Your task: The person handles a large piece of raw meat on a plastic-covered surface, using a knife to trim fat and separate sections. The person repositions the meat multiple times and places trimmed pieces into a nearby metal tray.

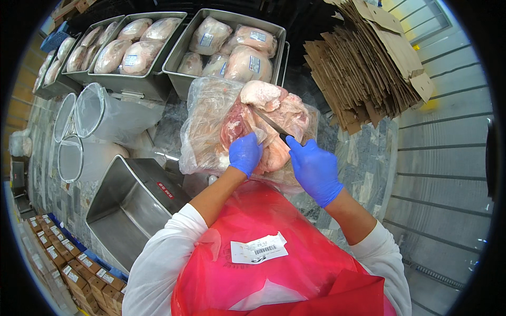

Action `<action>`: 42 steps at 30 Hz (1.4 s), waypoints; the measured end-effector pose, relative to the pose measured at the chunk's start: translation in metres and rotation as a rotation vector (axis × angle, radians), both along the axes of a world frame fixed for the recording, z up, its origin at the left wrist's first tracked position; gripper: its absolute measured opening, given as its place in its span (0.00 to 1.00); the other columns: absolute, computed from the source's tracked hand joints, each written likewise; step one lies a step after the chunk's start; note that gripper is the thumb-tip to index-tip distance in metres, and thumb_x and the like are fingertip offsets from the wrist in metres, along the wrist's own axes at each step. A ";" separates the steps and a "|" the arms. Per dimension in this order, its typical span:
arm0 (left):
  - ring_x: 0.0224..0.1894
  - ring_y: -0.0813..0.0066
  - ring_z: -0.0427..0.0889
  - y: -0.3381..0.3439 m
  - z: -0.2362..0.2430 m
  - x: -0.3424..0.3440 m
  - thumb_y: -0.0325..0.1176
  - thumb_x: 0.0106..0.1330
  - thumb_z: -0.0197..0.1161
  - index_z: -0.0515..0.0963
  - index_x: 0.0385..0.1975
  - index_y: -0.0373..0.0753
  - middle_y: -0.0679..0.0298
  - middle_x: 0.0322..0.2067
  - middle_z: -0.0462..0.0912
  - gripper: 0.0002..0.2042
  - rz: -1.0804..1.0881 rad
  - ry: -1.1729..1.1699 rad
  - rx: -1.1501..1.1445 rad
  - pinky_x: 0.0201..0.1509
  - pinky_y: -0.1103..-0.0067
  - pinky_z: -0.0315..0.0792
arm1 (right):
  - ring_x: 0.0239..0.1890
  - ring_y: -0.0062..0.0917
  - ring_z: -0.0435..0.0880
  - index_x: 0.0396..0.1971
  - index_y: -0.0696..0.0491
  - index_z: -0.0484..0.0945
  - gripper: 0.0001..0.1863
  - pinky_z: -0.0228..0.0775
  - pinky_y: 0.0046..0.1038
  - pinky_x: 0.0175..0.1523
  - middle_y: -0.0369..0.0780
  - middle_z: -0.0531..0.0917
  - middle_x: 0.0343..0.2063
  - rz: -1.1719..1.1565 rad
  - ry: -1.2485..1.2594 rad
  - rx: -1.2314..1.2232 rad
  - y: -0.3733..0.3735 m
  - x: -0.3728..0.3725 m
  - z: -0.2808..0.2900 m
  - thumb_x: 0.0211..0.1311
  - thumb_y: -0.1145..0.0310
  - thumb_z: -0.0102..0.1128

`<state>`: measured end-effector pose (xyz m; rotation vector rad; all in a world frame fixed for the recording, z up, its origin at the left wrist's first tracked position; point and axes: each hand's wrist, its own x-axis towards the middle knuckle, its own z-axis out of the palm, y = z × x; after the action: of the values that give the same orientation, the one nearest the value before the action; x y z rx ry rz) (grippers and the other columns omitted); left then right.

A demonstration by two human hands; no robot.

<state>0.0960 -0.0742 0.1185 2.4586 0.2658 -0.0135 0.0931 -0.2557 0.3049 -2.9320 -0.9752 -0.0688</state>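
Observation:
Both my hands wear blue gloves. My left hand (244, 154) grips a large piece of raw pink and red meat (276, 152) at its lower left side. My right hand (314, 171) holds the black handle of a long knife (271, 122); the blade points up and left across the meat, near a pale fatty lump at the top. The meat rests on crumpled clear plastic sheeting (204, 108) over a work surface in front of my red plastic apron (216, 247).
Metal bins of wrapped meat (171, 66) line the back. At left are hoops with clear bags (90, 121), an empty steel bin (118, 205) and stacked labelled boxes (74, 279). Flattened cardboard (350, 79) is piled at back right, beside a ribbed wall (437, 195).

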 end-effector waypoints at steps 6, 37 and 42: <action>0.32 0.45 0.86 0.004 0.003 -0.001 0.42 0.64 0.64 0.83 0.31 0.37 0.45 0.28 0.85 0.13 -0.005 -0.034 0.032 0.38 0.56 0.78 | 0.26 0.38 0.85 0.60 0.52 0.75 0.23 0.78 0.37 0.29 0.46 0.79 0.33 -0.005 0.049 -0.143 0.026 -0.006 -0.014 0.63 0.70 0.55; 0.31 0.48 0.83 0.027 -0.010 -0.017 0.40 0.59 0.67 0.82 0.25 0.41 0.52 0.26 0.83 0.09 -0.103 -0.329 -0.120 0.34 0.58 0.75 | 0.28 0.38 0.84 0.53 0.43 0.85 0.19 0.76 0.36 0.33 0.42 0.82 0.30 -0.243 0.168 0.340 -0.075 -0.002 0.006 0.61 0.67 0.68; 0.37 0.45 0.84 0.016 0.019 -0.012 0.47 0.62 0.68 0.82 0.35 0.37 0.48 0.32 0.85 0.17 0.092 -0.028 -0.156 0.40 0.57 0.76 | 0.24 0.35 0.80 0.54 0.41 0.84 0.20 0.74 0.35 0.29 0.40 0.77 0.27 -0.198 -0.009 0.249 -0.074 -0.028 -0.020 0.60 0.67 0.67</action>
<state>0.0842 -0.0582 0.1372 2.2884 0.3517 0.0377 0.0655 -0.3300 0.2853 -2.7876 -0.6219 -0.1963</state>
